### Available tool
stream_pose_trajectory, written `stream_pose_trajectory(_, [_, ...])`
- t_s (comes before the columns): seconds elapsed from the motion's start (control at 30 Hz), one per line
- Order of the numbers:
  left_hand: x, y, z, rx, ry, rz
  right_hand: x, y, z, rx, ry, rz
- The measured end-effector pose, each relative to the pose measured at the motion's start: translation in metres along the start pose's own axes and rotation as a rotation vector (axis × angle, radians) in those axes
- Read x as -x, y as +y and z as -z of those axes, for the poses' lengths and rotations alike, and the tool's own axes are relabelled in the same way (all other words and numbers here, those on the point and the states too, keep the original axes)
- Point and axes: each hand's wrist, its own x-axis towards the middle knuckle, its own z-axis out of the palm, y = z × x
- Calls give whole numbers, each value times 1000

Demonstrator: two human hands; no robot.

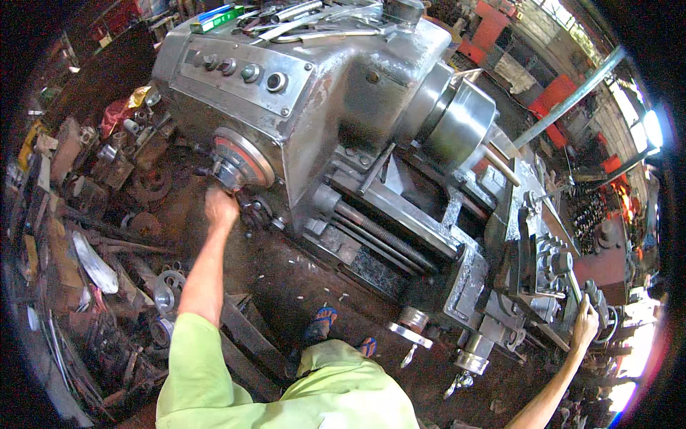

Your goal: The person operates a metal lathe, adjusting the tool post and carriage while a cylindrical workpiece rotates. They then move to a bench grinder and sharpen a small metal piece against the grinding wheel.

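At centre-left the left hand [223, 207] curls below the red-ringed dial [254, 161], its hold too hidden to tell; at lower right the right hand [586, 325] has fingers wrapped round the slim lever [574, 284]. Even pressure, clear of the silver chuck [463, 123], works best; the green box [216, 21], upper left, bears unreadable print

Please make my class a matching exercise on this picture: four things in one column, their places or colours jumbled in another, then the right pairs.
Things:
1. Left hand
2. Sandals
3. Right hand
4. Green box

Places or colours:
A. On top of the grey machine
B. By a lever at the picture's right
C. Just below the red-ringed dial
D. Blue and orange

Pairs: 1-C, 2-D, 3-B, 4-A
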Motion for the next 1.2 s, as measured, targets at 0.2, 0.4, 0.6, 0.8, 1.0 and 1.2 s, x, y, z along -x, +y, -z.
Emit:
stream_pose_trajectory(0.2, [-77,-55,-50,358,-150,-156,0,1,1,42,-27,-15])
stream_pose_trajectory(0.4, [-30,-30,-43,-77,-137,-66,3,1,-3,-6,43,34])
stream_pose_trajectory(0.6, [28,-5,-10,51,-23,-81,4,6,-5,-19,61,29])
stream_pose_trajectory(0.8, [116,38,-57,-161,-356,-257,4,7,-8,-95,89,78])
stream_pose_trajectory(1.0, [111,61,-102,-251,-469,18,3,7,-8,-37,54,38])
stream_pose_trajectory(1.2, [91,46,-109,-179,-535,13,-1,18,-15,-95,115,80])
